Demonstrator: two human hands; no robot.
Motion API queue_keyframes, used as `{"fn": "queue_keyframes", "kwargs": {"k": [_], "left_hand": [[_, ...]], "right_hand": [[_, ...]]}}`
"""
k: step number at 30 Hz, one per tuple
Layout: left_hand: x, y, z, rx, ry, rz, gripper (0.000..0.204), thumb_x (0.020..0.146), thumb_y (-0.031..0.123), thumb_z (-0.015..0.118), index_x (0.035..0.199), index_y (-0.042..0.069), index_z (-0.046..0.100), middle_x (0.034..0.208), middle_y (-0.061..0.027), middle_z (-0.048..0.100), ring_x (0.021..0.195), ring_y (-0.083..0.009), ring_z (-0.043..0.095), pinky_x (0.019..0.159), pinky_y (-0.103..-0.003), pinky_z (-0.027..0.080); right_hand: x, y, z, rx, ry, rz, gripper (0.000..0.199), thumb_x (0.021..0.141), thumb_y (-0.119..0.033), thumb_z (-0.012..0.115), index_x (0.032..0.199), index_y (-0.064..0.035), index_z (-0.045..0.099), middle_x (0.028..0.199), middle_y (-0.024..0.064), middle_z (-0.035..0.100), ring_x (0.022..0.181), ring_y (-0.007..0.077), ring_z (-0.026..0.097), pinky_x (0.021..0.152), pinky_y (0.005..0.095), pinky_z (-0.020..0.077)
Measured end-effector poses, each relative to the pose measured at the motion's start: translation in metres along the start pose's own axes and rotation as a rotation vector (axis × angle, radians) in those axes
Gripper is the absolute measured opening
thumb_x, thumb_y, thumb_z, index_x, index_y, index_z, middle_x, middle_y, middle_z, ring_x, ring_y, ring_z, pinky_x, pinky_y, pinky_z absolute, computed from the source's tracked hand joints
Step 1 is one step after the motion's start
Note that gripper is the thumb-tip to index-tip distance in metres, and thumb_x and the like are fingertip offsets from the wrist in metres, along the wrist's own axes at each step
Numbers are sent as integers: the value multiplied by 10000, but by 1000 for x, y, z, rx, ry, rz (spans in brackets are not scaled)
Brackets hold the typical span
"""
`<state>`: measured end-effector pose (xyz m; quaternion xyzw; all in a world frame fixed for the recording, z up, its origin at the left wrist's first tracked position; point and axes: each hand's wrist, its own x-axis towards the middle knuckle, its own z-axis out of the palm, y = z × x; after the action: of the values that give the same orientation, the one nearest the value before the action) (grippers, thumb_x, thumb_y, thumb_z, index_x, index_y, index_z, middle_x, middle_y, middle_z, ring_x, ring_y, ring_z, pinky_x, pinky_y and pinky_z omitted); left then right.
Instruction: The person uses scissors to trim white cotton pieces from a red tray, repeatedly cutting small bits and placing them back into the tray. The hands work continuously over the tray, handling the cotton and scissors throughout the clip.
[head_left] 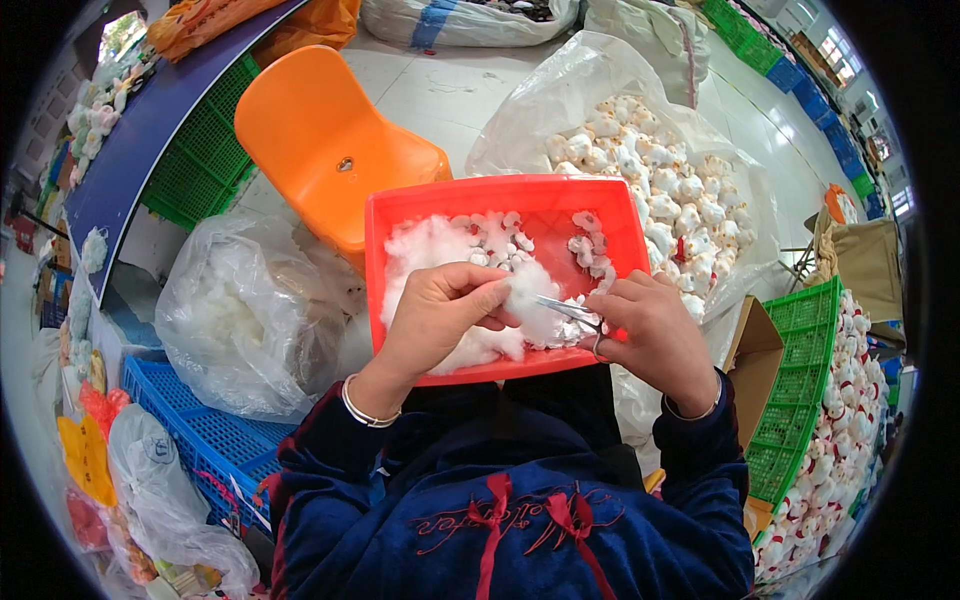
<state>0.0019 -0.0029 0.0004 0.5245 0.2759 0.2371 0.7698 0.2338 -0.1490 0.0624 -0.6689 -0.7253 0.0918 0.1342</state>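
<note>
Head view: left hand [440,305] pinching soft, feather-light white stuffing [525,305] at red tray's [400,215] near edge, right hand [655,335] gripping metal tweezers [565,308] poked into it; likely compressible, best pinched gently.

The tray [400,215] rests on the lap with stuffing [435,250] in it. Behind the tray stands a chair [320,140]. Left of it lies a bag [245,315]; right of it, a sack of toys [650,160].
</note>
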Motion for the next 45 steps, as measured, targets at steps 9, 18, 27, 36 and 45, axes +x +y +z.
{"fn": "queue_keyframes", "kwargs": {"k": [9,18,27,36,45], "left_hand": [[3,-16,-16,255,-64,163,162,967,46,698,1105,-4,767,979,-32,738,857,-84,668,765,-239,549],[2,-14,-7,145,-63,24,112,964,66,696,1025,-28,706,832,-5,671,689,-55,616,627,-214,507],[1,-16,-9,-74,158,74,86,980,68,675,1012,-10,663,768,0,636,605,-45,553,554,-219,467],[-2,-16,0,-42,134,71,119,996,91,677,1048,-16,674,792,-21,664,637,-67,604,600,-230,509],[-2,-16,0,-23,73,44,141,996,95,696,1057,-32,704,846,-46,703,677,-87,654,638,-237,542]], "right_hand": [[5,2,6,153,-65,-23,387,738,-170,832,1096,-79,714,976,101,662,989,311,616,867,426,501],[-2,6,6,65,-220,7,389,759,-144,791,1133,-76,709,1003,120,686,1014,339,647,887,436,533],[-6,8,-9,82,-61,-41,489,659,-161,837,1121,-71,706,1016,99,650,1028,305,622,888,412,502],[6,-5,-6,-41,45,-43,546,655,-192,858,1159,-92,673,1122,87,607,1140,303,560,976,431,429],[4,1,-4,-12,-48,-57,381,723,-185,830,1082,-124,721,937,42,634,1001,266,594,848,419,422]]}}
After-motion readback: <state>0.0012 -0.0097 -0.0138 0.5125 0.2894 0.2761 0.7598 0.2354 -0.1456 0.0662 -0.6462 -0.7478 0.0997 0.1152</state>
